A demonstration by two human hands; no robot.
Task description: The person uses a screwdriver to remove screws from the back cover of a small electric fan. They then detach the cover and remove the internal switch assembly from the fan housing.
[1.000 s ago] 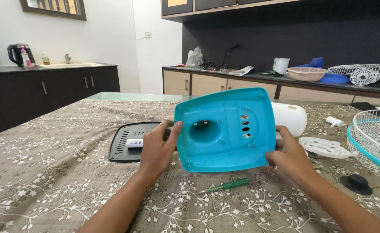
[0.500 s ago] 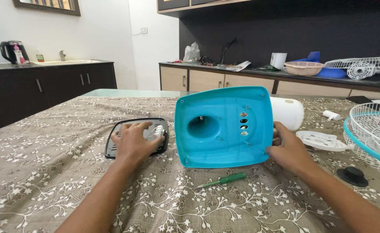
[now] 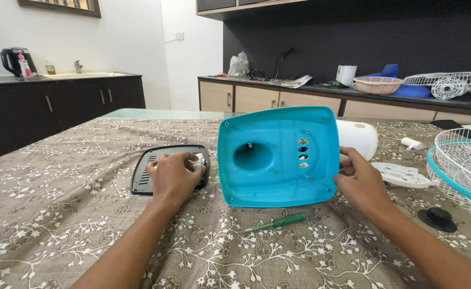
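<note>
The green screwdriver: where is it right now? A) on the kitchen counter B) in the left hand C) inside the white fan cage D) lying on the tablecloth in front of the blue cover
D: the green screwdriver lies loose on the tablecloth, just in front of the upright blue cover, in neither hand.

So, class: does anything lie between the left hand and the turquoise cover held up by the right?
Nothing visible: only bare cloth separates the left hand, resting on the black plate, from the turquoise cover.

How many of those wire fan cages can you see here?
2. One wire fan guard with a turquoise rim lies at the table's right edge; a second white fan guard sits on the back counter at far right. Others may be out of view.
</note>
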